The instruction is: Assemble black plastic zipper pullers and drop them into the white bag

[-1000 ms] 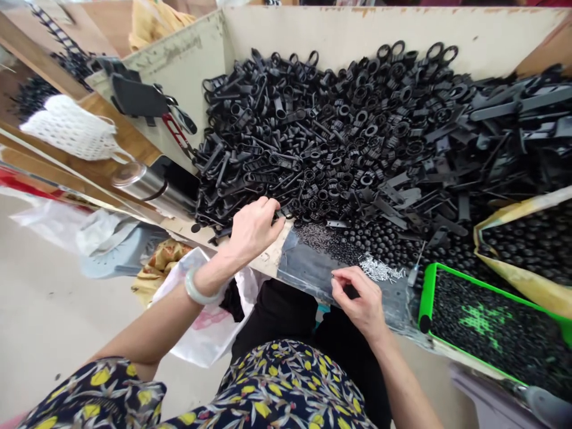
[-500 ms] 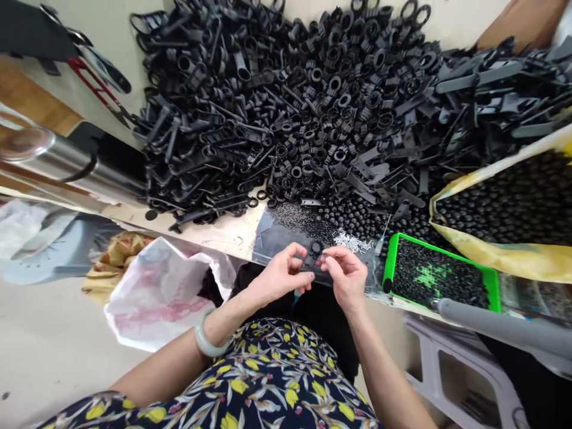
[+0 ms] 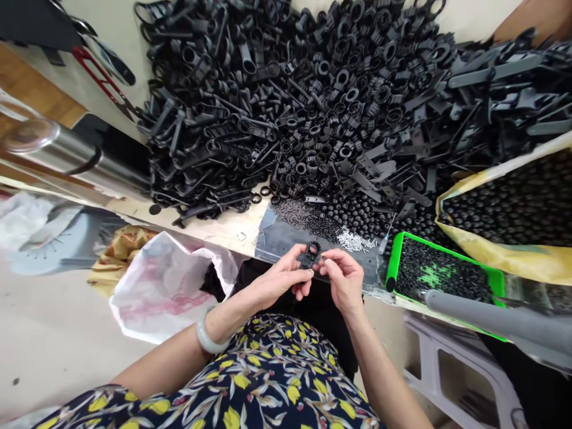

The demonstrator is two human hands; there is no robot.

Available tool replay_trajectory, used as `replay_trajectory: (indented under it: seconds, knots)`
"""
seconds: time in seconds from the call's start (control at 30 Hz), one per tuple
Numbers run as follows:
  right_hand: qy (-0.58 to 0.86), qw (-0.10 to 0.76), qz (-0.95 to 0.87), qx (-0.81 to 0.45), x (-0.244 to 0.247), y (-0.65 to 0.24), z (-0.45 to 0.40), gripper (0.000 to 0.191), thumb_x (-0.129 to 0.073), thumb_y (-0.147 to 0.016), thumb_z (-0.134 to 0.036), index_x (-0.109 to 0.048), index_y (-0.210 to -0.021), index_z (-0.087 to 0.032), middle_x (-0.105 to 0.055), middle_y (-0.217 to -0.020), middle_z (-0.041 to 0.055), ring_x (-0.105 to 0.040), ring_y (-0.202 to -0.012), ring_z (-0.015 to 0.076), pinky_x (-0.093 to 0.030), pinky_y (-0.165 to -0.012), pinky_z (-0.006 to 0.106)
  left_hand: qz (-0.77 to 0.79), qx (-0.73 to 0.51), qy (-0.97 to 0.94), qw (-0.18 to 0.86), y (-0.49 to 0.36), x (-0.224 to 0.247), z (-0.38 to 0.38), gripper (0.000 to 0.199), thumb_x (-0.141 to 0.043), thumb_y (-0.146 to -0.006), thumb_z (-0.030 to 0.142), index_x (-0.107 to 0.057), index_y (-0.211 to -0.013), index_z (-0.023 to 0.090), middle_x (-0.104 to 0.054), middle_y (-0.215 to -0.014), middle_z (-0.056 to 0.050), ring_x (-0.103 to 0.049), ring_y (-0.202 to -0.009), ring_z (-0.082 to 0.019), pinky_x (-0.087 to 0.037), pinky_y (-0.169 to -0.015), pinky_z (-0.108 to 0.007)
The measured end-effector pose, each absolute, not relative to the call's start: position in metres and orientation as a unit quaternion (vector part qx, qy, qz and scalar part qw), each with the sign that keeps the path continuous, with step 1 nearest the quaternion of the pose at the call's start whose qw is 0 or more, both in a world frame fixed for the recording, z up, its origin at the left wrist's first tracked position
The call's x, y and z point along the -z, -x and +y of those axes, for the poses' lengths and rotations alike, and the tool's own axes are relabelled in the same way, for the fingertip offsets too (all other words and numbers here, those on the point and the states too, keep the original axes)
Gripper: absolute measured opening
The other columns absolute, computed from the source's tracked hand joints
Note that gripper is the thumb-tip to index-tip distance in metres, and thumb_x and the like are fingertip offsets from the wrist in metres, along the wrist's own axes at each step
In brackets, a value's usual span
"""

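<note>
My left hand (image 3: 288, 271) grips a black plastic part with a ring-shaped end (image 3: 310, 255), held above the table's front edge with the ring pointing away from me. Close beside it on the right, my right hand (image 3: 343, 275) is closed in a pinch. A tiny dark piece shows at those fingertips, too small to name. Just beyond the hands lie a heap of small silver pins (image 3: 355, 240) and a scatter of black beads (image 3: 346, 211). A thin screwdriver-like tool (image 3: 385, 239) rests to the right of the pins.
Large piles of black plastic parts (image 3: 250, 107) cover the table's back. On the right stand a green tray (image 3: 393, 262) of small black pieces and a yellow-edged sack (image 3: 504, 253) of black beads. A steel flask (image 3: 49, 143) lies left; a white bag (image 3: 147, 292) hangs below.
The view has shifted slightly. The black part in my left hand has turned a little, showing its ring more plainly. My right hand stays pinched beside it.
</note>
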State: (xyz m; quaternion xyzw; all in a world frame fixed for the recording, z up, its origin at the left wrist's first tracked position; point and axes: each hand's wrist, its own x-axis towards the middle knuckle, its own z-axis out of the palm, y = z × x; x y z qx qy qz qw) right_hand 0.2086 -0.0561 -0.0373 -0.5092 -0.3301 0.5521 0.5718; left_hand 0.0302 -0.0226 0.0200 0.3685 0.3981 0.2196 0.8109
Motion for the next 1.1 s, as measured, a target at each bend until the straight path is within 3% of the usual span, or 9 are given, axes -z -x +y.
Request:
replay_trajectory:
  seconds: [0.1, 0.23, 0.37, 0.6, 0.73, 0.93, 1.1]
  knots:
    - [0.512, 0.570, -0.341, -0.545, 0.038, -0.209, -0.056, 0.016, -0.081, -0.087, -0.037, -0.078, -0.095, -0.024, -0.071, -0.080, -0.0003, -0.064, -0.062, 0.0105, -0.064, -0.070, 0.028, 0.393, -0.223, -0.379, 0.807, -0.031, -0.025, -0.022, 0.037, -0.066, -0.089, 0.030, -0.050, -0.121, 0.019, -0.070, -0.083, -0.001, -0.064, -0.065, -0.011, -0.046, -0.063, -0.023]
    - [0.505, 0.570, -0.361, -0.539, 0.034, -0.207, -0.055, 0.016, -0.081, -0.086, -0.037, -0.077, -0.094, -0.024, -0.070, -0.081, -0.0003, -0.064, -0.061, 0.0109, -0.065, -0.067, 0.028, 0.416, -0.232, -0.388, 0.789, -0.032, -0.026, -0.020, 0.021, -0.062, -0.093, 0.034, -0.053, -0.105, 0.020, -0.054, -0.068, 0.006, -0.048, -0.057, -0.008, -0.037, -0.054, -0.019]
    - [0.494, 0.577, -0.355, -0.545, 0.029, -0.205, -0.054, 0.016, -0.082, -0.085, -0.037, -0.078, -0.092, -0.024, -0.068, -0.079, -0.0009, -0.064, -0.060, 0.0108, -0.066, -0.067, 0.028, 0.424, -0.257, -0.394, 0.774, -0.033, -0.022, -0.019, 0.036, -0.059, -0.098, 0.055, -0.055, -0.100, 0.019, -0.042, -0.063, 0.009, -0.030, -0.050, -0.006, -0.019, -0.046, -0.019]
    - [0.487, 0.573, -0.333, -0.568, 0.028, -0.202, -0.055, 0.015, -0.083, -0.084, -0.036, -0.077, -0.091, -0.024, -0.067, -0.080, -0.0013, -0.063, -0.062, 0.0106, -0.068, -0.071, 0.031, 0.458, -0.310, -0.332, 0.764, -0.045, -0.013, -0.023, 0.051, -0.077, -0.082, 0.061, -0.060, -0.096, 0.016, -0.057, -0.070, 0.005, -0.029, -0.049, -0.003, -0.021, -0.047, -0.020]
    - [0.488, 0.574, -0.328, -0.570, 0.031, -0.202, -0.056, 0.016, -0.084, -0.084, -0.037, -0.078, -0.092, -0.024, -0.068, -0.081, -0.0014, -0.063, -0.062, 0.0102, -0.067, -0.070, 0.029, 0.481, -0.326, -0.317, 0.750, -0.051, -0.013, -0.028, 0.046, -0.073, -0.086, 0.060, -0.054, -0.089, 0.018, -0.050, -0.066, 0.007, -0.028, -0.049, -0.003, -0.018, -0.046, -0.018]
    - [0.496, 0.575, -0.342, -0.553, 0.034, -0.207, -0.055, 0.013, -0.080, -0.088, -0.036, -0.078, -0.095, -0.025, -0.070, -0.081, -0.0006, -0.066, -0.062, 0.0110, -0.064, -0.067, 0.027, 0.443, -0.292, -0.336, 0.778, -0.046, -0.014, -0.030, 0.022, -0.054, -0.096, 0.040, -0.056, -0.107, 0.021, -0.047, -0.065, 0.007, -0.038, -0.055, -0.009, -0.024, -0.046, -0.017]
    - [0.537, 0.508, -0.514, -0.435, 0.024, -0.211, -0.057, 0.009, -0.073, -0.093, -0.027, -0.077, -0.100, -0.025, -0.071, -0.092, 0.0023, -0.069, -0.072, 0.0133, -0.060, -0.065, 0.025, 0.459, -0.258, -0.380, 0.760, -0.043, -0.016, -0.031, 0.039, -0.059, -0.089, 0.029, -0.054, -0.126, 0.019, -0.054, -0.073, 0.006, -0.048, -0.063, -0.010, -0.040, -0.057, -0.020]
